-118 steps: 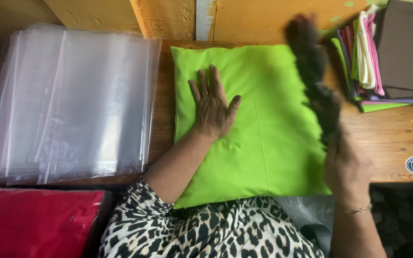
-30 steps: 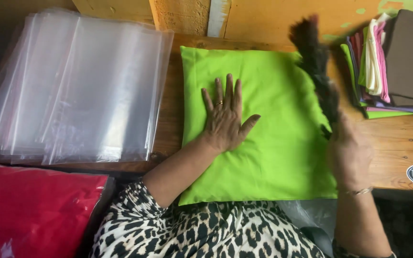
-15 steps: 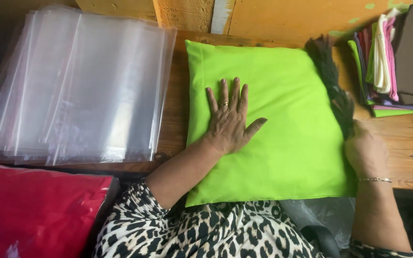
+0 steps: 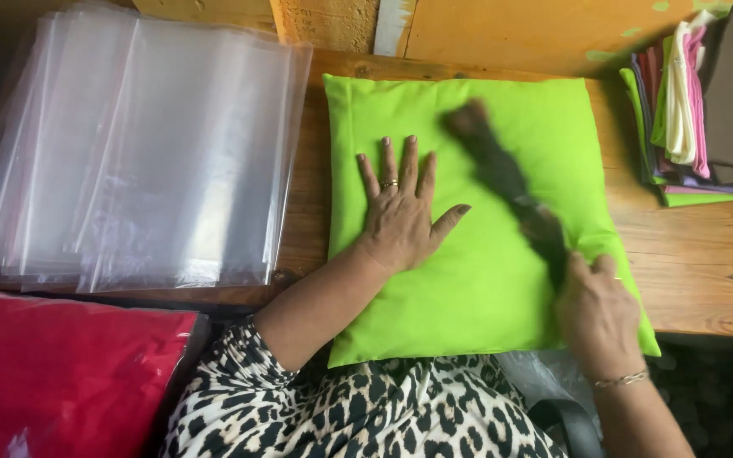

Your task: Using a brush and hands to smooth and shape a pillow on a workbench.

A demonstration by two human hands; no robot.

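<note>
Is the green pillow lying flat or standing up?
Lying flat. The green pillow rests on the wooden table, with the left hand spread on top.

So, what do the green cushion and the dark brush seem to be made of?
The green cushion looks like matte woven cloth: soft creases, no shine. The dark brush in the right hand is blurred; probably feathers or soft fibres, but I cannot tell.
</note>
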